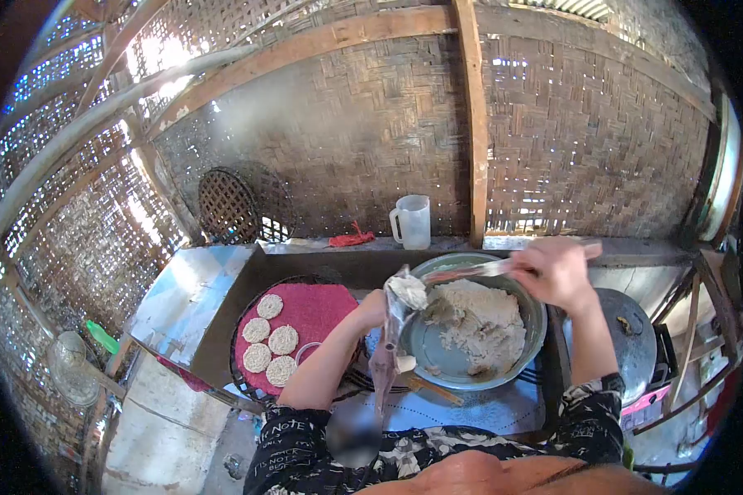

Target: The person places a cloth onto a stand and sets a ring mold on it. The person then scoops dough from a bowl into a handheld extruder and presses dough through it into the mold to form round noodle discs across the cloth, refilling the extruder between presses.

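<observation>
My right hand (553, 271) is closed around the handle of a spatula (475, 270), whose far end reaches left over the basin rim. Beside the basin, my left hand (375, 310) grips a metal press (384, 363) with pale dough (408, 290) at its top. The round basin (421, 351) holds a large lump of pale dough (483, 322). On the left, several round coiled dough pieces (283, 340) and a white ring (307, 352) lie on a pink cloth (322, 307) over a round tray.
A clear plastic jug (413, 223) and a red object (352, 238) stand on the ledge behind. A woven basket (227, 205) leans against the bamboo wall (347, 140). At the right is a dark round lid (623, 342); a wooden stick (434, 390) lies before the basin.
</observation>
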The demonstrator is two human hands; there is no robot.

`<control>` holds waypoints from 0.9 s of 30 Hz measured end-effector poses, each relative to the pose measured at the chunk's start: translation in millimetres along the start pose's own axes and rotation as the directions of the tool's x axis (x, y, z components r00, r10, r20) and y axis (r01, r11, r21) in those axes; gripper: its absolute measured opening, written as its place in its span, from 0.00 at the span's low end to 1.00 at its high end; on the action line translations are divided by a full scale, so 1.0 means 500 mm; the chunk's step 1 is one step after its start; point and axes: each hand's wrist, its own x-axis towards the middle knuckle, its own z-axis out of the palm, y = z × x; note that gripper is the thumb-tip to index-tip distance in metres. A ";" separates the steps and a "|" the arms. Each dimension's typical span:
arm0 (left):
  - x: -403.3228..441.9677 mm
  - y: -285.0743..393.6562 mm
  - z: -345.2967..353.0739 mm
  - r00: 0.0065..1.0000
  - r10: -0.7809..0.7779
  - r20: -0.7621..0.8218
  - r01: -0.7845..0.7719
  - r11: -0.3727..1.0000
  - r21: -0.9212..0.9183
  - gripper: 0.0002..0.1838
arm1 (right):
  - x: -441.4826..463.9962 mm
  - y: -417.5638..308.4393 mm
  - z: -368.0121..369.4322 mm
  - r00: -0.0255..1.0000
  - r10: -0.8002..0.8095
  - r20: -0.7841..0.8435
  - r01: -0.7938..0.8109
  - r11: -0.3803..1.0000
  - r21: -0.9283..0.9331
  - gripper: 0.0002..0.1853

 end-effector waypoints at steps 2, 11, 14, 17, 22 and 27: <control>0.004 -0.030 0.002 0.999 -0.023 -0.038 0.023 1.000 -0.003 0.24 | -0.002 -0.003 -0.008 1.000 0.027 0.004 -0.027 1.000 -0.005 0.06; 0.014 0.050 0.022 0.994 -0.108 0.005 0.099 0.931 0.350 0.22 | 0.030 -0.033 0.062 0.989 -0.105 0.105 0.108 0.994 -0.023 0.08; 0.012 0.058 0.034 0.994 -0.107 0.012 0.096 0.935 0.342 0.21 | 0.035 -0.065 0.110 0.978 -0.173 0.116 0.176 0.984 -0.018 0.07; 0.008 0.046 0.037 0.996 -0.091 -0.014 0.091 0.943 0.321 0.22 | 0.032 -0.069 0.123 0.976 -0.178 0.127 0.183 0.983 -0.029 0.07; -0.007 -0.052 0.008 0.991 -0.007 -0.131 0.038 0.972 0.233 0.22 | 0.035 -0.024 0.009 0.999 0.006 0.050 -0.007 1.000 0.017 0.06; -0.015 -0.006 0.001 0.993 -0.048 -0.104 0.077 0.953 0.294 0.22 | 0.038 -0.050 0.021 0.998 -0.037 0.054 0.037 0.999 -0.004 0.08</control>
